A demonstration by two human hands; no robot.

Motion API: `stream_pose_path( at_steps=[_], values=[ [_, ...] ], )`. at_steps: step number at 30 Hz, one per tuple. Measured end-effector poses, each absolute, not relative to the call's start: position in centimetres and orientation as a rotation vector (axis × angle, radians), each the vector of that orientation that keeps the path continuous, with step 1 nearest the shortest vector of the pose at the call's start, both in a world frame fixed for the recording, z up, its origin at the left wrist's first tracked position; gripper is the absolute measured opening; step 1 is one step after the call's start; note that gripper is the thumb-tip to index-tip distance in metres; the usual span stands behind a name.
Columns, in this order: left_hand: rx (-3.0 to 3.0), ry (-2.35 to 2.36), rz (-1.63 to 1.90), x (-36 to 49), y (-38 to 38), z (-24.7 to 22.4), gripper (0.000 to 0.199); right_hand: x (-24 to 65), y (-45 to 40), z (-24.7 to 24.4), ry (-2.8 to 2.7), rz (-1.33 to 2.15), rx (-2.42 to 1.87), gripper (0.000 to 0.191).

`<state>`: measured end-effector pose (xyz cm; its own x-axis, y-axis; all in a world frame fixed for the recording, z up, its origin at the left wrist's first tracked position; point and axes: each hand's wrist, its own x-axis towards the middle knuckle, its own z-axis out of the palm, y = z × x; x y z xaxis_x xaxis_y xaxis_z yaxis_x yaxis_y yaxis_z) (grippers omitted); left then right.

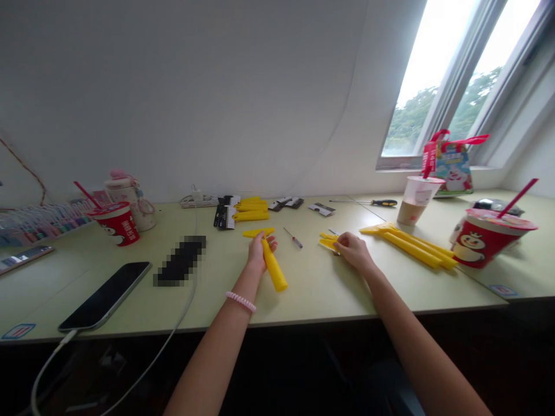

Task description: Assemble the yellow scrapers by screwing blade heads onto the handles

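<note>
"When you look at this long, pale green desk (260,300), what big things do you see?"

"A slanted window (437,81) is up on the right. Below it, a pile of long yellow bars (411,249) lies on the desk."

"What does the left hand (262,252) have?"

"It is curled shut around a yellow plastic bar (274,270). The free end of the bar points down toward the person and leans right. A flat yellow piece (259,232) sits at the top of the bar, just past the fingers."

"And the right hand (353,251)?"

"It is partly open, with its fingers bent down over some small yellow pieces (328,242). They lie at the fingertips, but I can't tell if the hand is gripping them."

"What is between the hands?"

"A small screwdriver (293,237) lies there, apart from both hands."

"Anything tiny?"

"Yes, a pink coil band (240,301) is on the left wrist."
</note>
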<state>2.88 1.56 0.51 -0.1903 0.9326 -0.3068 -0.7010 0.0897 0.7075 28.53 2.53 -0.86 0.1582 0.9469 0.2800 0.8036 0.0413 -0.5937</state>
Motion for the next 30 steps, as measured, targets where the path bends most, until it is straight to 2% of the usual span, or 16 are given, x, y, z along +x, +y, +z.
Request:
stream_pose_path(
  at_steps=[2,5,8,10,16,22,27,30],
  values=[
    [0.332,0.926,1.503,2.9,1.6,0.5,0.010,29.1,2.8,-0.8,-1.575,0.263,-1.819,0.014],
    [0.337,0.931,1.493,2.9,1.7,0.4,0.011,29.8,2.8,-0.8,-1.517,0.030,-1.947,0.021],
    [0.348,0.927,1.489,2.9,1.7,0.2,0.010,29.1,2.2,-0.9,-1.613,-0.258,-1.956,0.023],
    [0.358,0.926,1.484,2.9,1.7,0.2,0.011,27.9,1.4,-0.8,-1.743,-0.324,-1.918,0.024],
    [0.394,0.935,1.447,3.0,1.5,0.3,0.015,24.6,-0.3,-0.4,-1.858,-0.268,-2.087,0.028],
    [0.431,0.940,1.416,3.2,1.6,0.2,0.015,25.0,0.9,0.6,-1.841,-0.058,-2.143,0.017],
    [0.454,0.947,1.389,3.3,1.5,0.2,0.015,25.7,2.6,1.5,-1.761,0.112,-2.258,0.021],
    [0.464,0.963,1.390,3.4,1.4,0.3,0.014,25.3,3.6,1.7,-1.796,0.085,-2.286,0.026]
  ],
)
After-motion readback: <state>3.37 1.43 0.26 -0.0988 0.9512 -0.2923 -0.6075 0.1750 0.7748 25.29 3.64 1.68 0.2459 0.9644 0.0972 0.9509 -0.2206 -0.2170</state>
